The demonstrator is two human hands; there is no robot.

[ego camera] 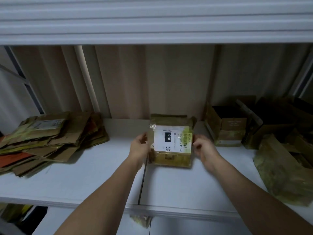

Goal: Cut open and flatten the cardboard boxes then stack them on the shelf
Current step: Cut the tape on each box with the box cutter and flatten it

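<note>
Left hand [139, 146] gripped the left edge of a small cardboard box [171, 141], fingers curled round its side. Right hand [204, 147] held the opp. edge the same way, thumb & fingers wrapped on the right side. Box sat betw. both hands, approx. mid-shelf, resting on the white shelf [84, 180]; still box-shaped, not flat. White shipping label [171, 140] on its top face w/ a black patch reading "010", barcode & QR code; clear tape crinkled at the label's top-left corner. To the left, well apart, lay a loose stack of flattened cardboard [49, 141], edges fanned out, some orange sheets at the bottom. To the right, near the box, stood an open box [227, 128] w/ a dark interior, and further right a jumble of more cartons [281, 136], some w/ greenish tape. Corrugated beige wall panel [152, 78] behind; another shelf edge [152, 21] overhead.
</note>
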